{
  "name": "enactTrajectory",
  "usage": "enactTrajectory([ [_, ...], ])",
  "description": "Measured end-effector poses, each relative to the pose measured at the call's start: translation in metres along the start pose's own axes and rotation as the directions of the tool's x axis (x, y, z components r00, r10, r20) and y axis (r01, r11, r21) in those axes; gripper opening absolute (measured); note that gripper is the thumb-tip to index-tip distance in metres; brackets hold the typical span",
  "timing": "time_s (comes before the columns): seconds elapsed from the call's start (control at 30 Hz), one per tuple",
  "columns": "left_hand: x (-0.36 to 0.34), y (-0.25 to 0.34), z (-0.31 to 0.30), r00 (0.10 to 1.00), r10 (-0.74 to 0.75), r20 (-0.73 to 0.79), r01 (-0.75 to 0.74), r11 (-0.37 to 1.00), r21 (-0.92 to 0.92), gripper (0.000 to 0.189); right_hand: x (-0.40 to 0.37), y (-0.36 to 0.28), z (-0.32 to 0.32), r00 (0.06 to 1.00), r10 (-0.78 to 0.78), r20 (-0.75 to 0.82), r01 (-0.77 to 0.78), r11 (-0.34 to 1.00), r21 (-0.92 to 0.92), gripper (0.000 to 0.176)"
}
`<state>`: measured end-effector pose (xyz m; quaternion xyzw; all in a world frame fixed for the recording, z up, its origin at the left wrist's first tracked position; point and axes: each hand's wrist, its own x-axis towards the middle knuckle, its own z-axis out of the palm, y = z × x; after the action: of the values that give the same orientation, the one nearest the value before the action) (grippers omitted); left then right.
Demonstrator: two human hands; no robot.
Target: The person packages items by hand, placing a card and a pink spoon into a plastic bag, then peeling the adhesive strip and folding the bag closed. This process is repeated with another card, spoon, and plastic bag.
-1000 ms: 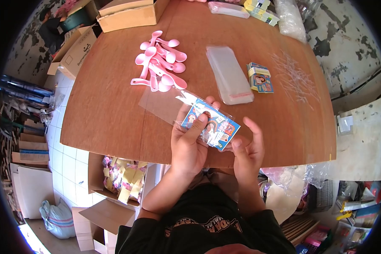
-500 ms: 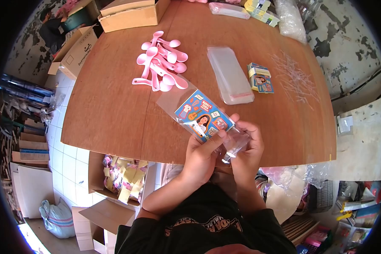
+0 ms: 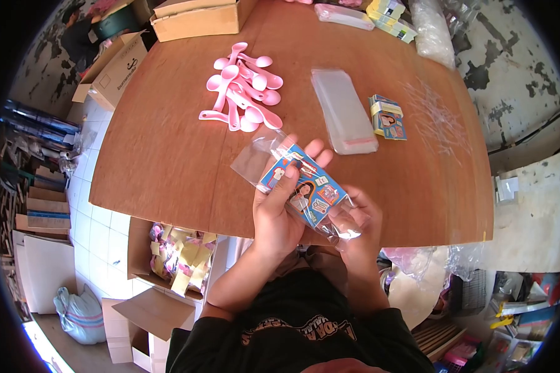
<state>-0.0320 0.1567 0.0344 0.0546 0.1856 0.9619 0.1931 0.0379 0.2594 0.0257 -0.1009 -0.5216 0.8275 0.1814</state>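
Watching from beside the bench (image 3: 162,149): a person holding a blue printed card (image 3: 322,198) in a clear plastic sleeve (image 3: 251,163), up above the near edge, film showing past both ends of the card. Left hand (image 3: 276,211) pinching it, thumb laid across the card's face, fingers behind. Right hand (image 3: 362,233) at the sleeve's lower end, fingers seen partly through film; cannot tell whether they grip. Beyond, on the wood: heap of pink spoons (image 3: 256,80), pile of flat clear bags (image 3: 344,112), banded stack of similar cards (image 3: 389,122) just right of it, then scattered clear strips (image 3: 440,121).
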Motion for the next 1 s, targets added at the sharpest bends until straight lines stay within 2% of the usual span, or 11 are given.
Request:
enactTrajectory([
  [0.07, 0.001, 0.001, -0.002, 1.0, -0.028, 0.014, 0.028, 1.0, 0.006, 0.045, -0.001, 0.002, -0.004, 0.995, 0.1, 0.024, -0.097, 0.989, -0.109, 0.021],
  [0.2, -0.001, 0.001, -0.004, 0.999, -0.04, -0.007, 0.041, 0.999, 0.03, 0.047, -0.002, 0.0, 0.013, 0.985, 0.169, -0.036, -0.17, 0.984, -0.051, 0.013],
  [0.27, -0.003, 0.001, -0.003, 0.999, -0.045, -0.004, 0.045, 0.999, 0.011, 0.047, -0.002, 0.009, 0.01, 0.997, 0.061, -0.048, -0.067, 0.986, -0.152, 0.012],
  [0.6, -0.008, 0.009, -0.009, 0.968, -0.248, 0.032, 0.244, 0.965, 0.099, 0.044, 0.001, 0.005, 0.024, 0.996, 0.075, -0.053, -0.082, 0.986, -0.146, 0.007],
  [0.7, -0.009, 0.012, -0.009, 0.967, -0.252, 0.018, 0.248, 0.961, 0.119, 0.044, 0.002, 0.009, 0.025, 0.998, 0.029, -0.058, -0.037, 0.987, -0.156, 0.012],
  [0.8, -0.008, 0.007, -0.014, 0.984, -0.176, -0.01, 0.176, 0.977, 0.124, 0.045, 0.006, 0.015, 0.022, 0.991, -0.131, -0.009, 0.12, 0.93, -0.348, 0.024],
  [0.83, -0.007, 0.008, -0.017, 0.985, -0.174, -0.009, 0.174, 0.977, 0.124, 0.045, 0.01, 0.008, 0.031, 0.891, -0.448, 0.072, 0.385, 0.664, -0.641, 0.028],
  [0.87, -0.005, 0.01, -0.021, 0.979, -0.205, -0.014, 0.205, 0.978, 0.028, 0.044, 0.012, 0.004, 0.035, 0.701, -0.667, 0.251, 0.524, 0.243, -0.816, 0.033],
  [0.9, -0.004, 0.013, -0.025, 0.972, -0.236, -0.015, 0.235, 0.97, -0.068, 0.044, 0.009, 0.001, 0.028, 0.706, -0.6, 0.376, 0.565, 0.156, -0.811, 0.031],
  [0.93, -0.003, 0.02, -0.027, 0.964, -0.266, 0.003, 0.264, 0.957, -0.119, 0.047, 0.011, -0.003, 0.023, 0.705, -0.6, 0.377, 0.565, 0.154, -0.811, 0.031],
  [1.0, 0.0, 0.034, -0.039, 0.964, -0.245, 0.107, 0.266, 0.907, -0.326, 0.047, 0.014, -0.012, 0.019, 0.548, -0.448, 0.706, 0.806, 0.059, -0.588, 0.024],
])
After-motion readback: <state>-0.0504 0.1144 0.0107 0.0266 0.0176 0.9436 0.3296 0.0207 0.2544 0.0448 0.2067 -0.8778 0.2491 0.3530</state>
